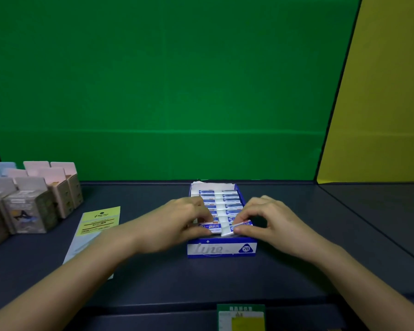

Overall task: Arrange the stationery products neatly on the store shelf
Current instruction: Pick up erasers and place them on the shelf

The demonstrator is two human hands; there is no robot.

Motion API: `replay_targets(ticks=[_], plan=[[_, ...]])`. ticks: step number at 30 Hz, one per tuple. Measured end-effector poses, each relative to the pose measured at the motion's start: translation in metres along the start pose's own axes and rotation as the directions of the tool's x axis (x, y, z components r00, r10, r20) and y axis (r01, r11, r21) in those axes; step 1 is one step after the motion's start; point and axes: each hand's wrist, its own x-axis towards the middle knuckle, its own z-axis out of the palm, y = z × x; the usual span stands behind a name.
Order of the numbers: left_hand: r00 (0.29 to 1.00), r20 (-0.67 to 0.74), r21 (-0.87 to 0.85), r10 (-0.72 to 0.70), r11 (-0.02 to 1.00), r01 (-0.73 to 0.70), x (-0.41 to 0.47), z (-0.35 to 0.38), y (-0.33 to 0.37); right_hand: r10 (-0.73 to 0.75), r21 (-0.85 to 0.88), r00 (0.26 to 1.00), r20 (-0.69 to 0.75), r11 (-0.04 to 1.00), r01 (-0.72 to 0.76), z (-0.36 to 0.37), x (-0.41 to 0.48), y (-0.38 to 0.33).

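A blue and white display box (221, 249) marked "2B" stands on the dark shelf (201, 278), a little right of centre. Two rows of several white erasers in blue sleeves (227, 201) fill it. My left hand (177, 223) pinches the front eraser of the left row (212, 227) between thumb and fingers. My right hand (270, 220) pinches the front eraser of the right row (234, 228), which sits slightly tilted. Both hands rest over the box's near end.
Several upright pink, grey and blue card packs (31, 199) crowd the shelf's left end. A yellow-headed clear packet (93, 235) lies flat beside my left forearm. A green price tag (240, 316) hangs on the shelf's front edge. Green back wall and yellow side panel (380, 103) enclose the bay.
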Motion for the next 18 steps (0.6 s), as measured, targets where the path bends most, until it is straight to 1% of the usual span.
replay_targets(ticks=[5, 8, 12, 14, 18], plan=[[1.0, -0.011, 0.008, 0.006, 1.0, -0.006, 0.003, -0.002, -0.001, -0.013, -0.039, 0.998, 0.06, 0.999, 0.015, -0.008, 0.004, -0.006], [1.0, -0.015, -0.011, 0.009, 1.0, -0.009, 0.007, -0.003, -0.001, -0.008, -0.138, 0.992, 0.127, 0.99, 0.025, -0.013, 0.01, -0.01], [0.999, -0.041, -0.084, -0.019, 0.996, 0.015, 0.01, -0.001, -0.004, 0.006, -0.188, 0.985, 0.175, 0.982, 0.028, -0.017, 0.016, -0.013], [0.998, -0.054, -0.128, -0.034, 0.991, 0.027, 0.01, 0.0, -0.006, 0.016, -0.166, 0.983, 0.184, 0.986, 0.015, -0.017, 0.018, -0.013], [0.997, -0.05, -0.21, -0.058, 0.977, 0.046, 0.01, 0.002, -0.008, 0.048, -0.037, 0.975, 0.219, 0.998, -0.04, -0.016, 0.021, -0.011]])
